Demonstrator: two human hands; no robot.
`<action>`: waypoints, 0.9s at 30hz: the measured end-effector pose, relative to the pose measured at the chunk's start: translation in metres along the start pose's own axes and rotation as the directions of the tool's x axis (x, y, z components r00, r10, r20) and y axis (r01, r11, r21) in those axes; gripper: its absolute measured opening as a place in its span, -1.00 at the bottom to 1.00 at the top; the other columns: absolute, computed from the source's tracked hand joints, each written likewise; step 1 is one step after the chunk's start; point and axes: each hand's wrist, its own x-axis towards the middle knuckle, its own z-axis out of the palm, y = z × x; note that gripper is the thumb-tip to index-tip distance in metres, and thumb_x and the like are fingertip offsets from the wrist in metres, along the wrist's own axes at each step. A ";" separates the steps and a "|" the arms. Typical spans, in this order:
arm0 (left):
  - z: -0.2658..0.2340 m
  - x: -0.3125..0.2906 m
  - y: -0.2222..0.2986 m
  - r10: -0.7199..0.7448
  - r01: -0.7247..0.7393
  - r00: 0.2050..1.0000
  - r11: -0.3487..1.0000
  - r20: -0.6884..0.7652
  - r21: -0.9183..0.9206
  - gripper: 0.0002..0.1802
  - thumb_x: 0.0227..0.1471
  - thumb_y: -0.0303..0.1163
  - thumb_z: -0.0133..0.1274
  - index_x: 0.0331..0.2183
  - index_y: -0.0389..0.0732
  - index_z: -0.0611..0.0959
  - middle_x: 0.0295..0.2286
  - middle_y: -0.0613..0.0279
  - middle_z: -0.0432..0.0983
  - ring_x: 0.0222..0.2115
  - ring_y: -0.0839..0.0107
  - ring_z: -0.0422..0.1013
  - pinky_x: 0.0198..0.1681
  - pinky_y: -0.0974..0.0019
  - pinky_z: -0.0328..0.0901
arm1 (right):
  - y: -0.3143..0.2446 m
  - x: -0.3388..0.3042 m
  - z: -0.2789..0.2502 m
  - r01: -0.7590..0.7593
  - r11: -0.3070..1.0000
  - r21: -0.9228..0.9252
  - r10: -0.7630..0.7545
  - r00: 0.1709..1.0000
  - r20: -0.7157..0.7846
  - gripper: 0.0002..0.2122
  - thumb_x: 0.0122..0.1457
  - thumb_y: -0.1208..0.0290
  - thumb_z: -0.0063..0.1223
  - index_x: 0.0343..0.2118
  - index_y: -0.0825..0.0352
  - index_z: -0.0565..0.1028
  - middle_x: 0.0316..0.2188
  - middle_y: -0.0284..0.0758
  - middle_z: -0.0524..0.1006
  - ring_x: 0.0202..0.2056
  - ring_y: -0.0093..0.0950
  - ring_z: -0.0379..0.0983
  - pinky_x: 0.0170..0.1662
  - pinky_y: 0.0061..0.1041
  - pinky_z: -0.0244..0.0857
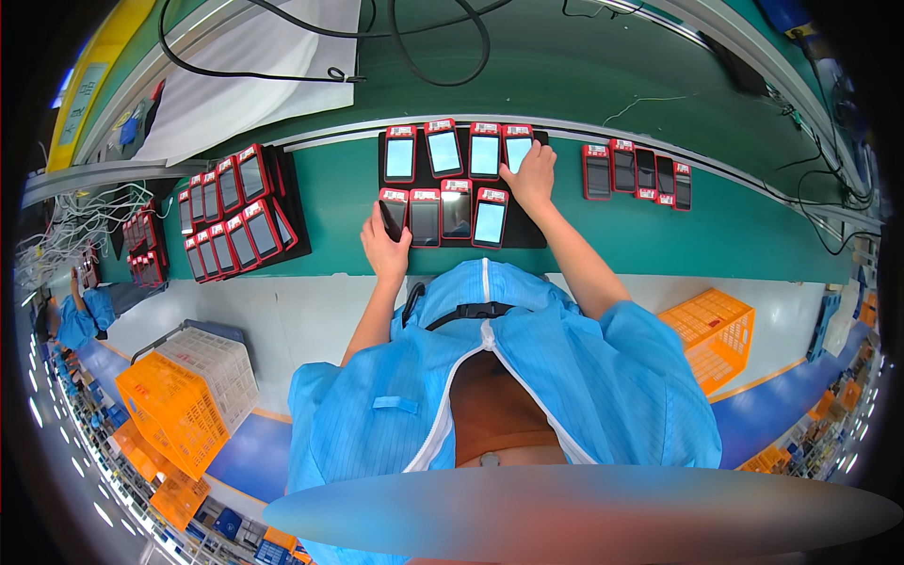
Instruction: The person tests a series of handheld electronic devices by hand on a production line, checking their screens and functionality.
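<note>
Stretched across the view: a long, flat green workbench (339,202). Next in size, on the floor at left: an orange plastic lattice crate (179,405). Laid on the bench straight ahead: a black rectangular mat (530,234), bearing eight red-framed rectangular handheld devices (426,218) in two rows of four, five lit pale, three dim.

At the far row's right end: the right hand (534,179), thumb and fingers spread over the red-framed lit device (517,149) there; impossible to tell whether gripping or only touching. At the near row's left end: the left hand (384,252), thumb and fingers closed about a slim black slab (389,220), apparently separate from the dim device beneath. Step in hand, by judgement: setting out or checking devices on the mat. Probably called for next: steadying or releasing the lit device without nudging neighbours.

Long axes: running away from the body, labelled ends pointing to the bench's far side; in the far row, second from left, tilted slightly leftward. Smallest: white labels (485,129) on those ends.
</note>
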 end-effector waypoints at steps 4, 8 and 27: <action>0.002 -0.001 0.000 0.004 -0.004 1.000 1.000 0.018 0.001 -0.07 -0.15 -0.32 0.28 0.25 -0.09 0.24 -0.02 -0.04 0.32 -0.04 -0.01 0.27 0.05 0.05 0.24 | -0.006 0.012 0.004 0.038 0.999 0.017 -0.038 0.999 -0.018 -0.19 -0.15 0.17 0.42 0.06 0.58 0.22 -0.16 -0.09 0.32 -0.11 -0.17 0.27 -0.08 -0.30 0.33; 0.000 -0.005 -0.002 0.015 -0.015 1.000 1.000 -0.011 -0.011 -0.12 -0.12 -0.31 0.28 0.22 -0.15 0.28 -0.06 -0.05 0.33 -0.05 -0.01 0.27 0.03 0.04 0.24 | -0.023 0.000 -0.006 0.078 0.993 -0.088 -0.087 0.990 -0.112 -0.24 -0.12 0.17 0.38 0.07 0.52 0.25 -0.11 -0.08 0.33 -0.08 -0.19 0.28 -0.06 -0.25 0.28; 0.004 -0.024 0.039 0.338 -0.377 0.906 0.918 0.254 0.123 0.02 -0.24 -0.27 0.37 0.23 -0.17 0.24 0.02 -0.25 0.19 -0.08 -0.10 0.26 0.00 0.02 0.27 | -0.054 -0.082 0.000 0.670 0.742 -0.025 -0.622 0.702 0.347 0.02 -0.22 -0.15 0.33 0.27 0.34 0.15 0.29 -0.01 0.06 0.33 -0.10 -0.08 0.27 0.14 -0.20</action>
